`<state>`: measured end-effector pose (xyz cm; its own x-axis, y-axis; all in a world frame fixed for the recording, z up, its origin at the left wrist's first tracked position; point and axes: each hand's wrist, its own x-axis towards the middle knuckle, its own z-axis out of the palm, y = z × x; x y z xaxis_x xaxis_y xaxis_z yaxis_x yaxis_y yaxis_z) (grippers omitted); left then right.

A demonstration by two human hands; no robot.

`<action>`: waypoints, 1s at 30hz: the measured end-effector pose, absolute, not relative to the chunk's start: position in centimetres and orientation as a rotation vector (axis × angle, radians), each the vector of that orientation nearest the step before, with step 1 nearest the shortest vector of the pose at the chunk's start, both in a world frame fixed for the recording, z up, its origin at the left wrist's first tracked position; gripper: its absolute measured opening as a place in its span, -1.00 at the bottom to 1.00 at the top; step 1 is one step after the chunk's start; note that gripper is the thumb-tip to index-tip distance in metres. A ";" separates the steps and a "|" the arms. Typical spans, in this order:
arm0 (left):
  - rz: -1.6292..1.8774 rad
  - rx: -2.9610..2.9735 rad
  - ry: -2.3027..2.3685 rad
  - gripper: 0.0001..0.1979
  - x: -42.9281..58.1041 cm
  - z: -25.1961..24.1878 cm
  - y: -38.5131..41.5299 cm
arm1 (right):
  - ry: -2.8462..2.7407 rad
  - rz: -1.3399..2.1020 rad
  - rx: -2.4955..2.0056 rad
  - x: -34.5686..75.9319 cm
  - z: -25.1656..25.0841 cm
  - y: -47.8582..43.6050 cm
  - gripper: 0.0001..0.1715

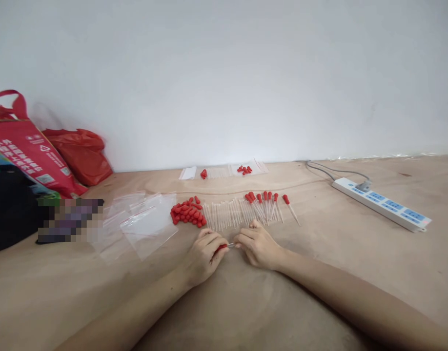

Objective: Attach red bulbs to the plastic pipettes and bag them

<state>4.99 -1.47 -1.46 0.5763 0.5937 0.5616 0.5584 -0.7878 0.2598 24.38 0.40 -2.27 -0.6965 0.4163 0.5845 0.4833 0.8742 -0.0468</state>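
Observation:
My left hand [205,256] is closed in a pinch on a red rubber bulb [221,247]. My right hand [258,246] is closed on the end of a clear dropper tube [231,244], which meets the bulb between the two hands. Just beyond my hands lies a row of clear tubes [227,214]. Left of the row is a pile of loose red bulbs [187,212]. Right of it lie several droppers with red bulbs fitted [264,202].
Clear zip bags [143,222] lie at the left. Filled small bags [224,171] sit by the wall. A white power strip [381,202] with its cable is at the right. Red bags [37,151] and a dark bag [11,209] stand at far left.

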 end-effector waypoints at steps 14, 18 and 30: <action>1.003 2.838 1.031 -0.89 4.4 -1.3 -0.6 | -2.534 -0.074 -0.822 23.9 -1.1 0.5 -0.74; 1.116 2.840 1.222 -0.81 3.5 -0.8 -0.1 | -2.422 -0.138 -1.114 25.8 0.9 1.6 -0.76; 0.973 2.783 1.244 -0.87 2.9 -1.3 0.2 | -1.837 0.107 -2.325 33.9 1.0 7.4 -0.60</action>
